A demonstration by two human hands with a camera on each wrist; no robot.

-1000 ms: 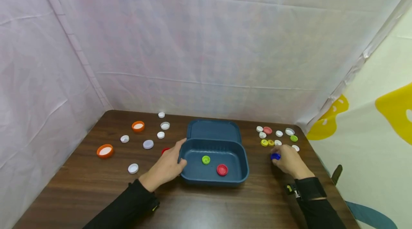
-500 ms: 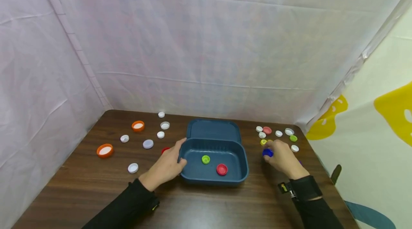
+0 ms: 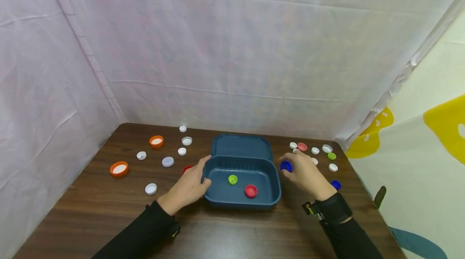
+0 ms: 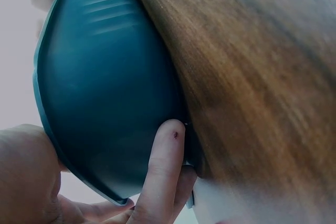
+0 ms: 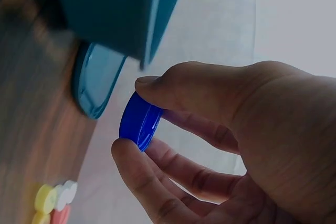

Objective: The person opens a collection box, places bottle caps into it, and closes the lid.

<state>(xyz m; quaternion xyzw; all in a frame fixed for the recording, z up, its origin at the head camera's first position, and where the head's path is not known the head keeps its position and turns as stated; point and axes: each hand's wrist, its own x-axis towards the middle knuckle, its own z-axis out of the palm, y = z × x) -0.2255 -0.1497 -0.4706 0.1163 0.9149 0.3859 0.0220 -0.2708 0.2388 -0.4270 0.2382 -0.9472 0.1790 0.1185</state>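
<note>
Between thumb and fingertips my right hand (image 3: 306, 173) pinches a blue bottle cap (image 5: 140, 121), held up just right of the box in the head view. A dark teal box (image 3: 242, 205) stands at the middle of the table, its lid (image 3: 241, 147) laid back behind it. My left hand (image 3: 189, 186) grips the box's left wall; the left wrist view has its fingers along the outside, with the thumb side at the rim. Inside the box lie a green cap (image 3: 232, 179) and a red cap (image 3: 251, 191). Another red cap (image 3: 187, 168) is partly hidden behind my left hand.
White caps (image 3: 150, 188) and two orange rings (image 3: 118, 169) with white centres are scattered at left. More caps, including a pink one (image 3: 302, 147) and a green one (image 3: 331, 156), lie at right back. A second blue cap (image 3: 336, 185) sits near the right edge. Cloth walls (image 3: 232, 49) enclose the table.
My right hand has lifted the blue cap and carried it left, close to the box's right side. The second blue cap at the right has come into sight. My left hand stays put.
</note>
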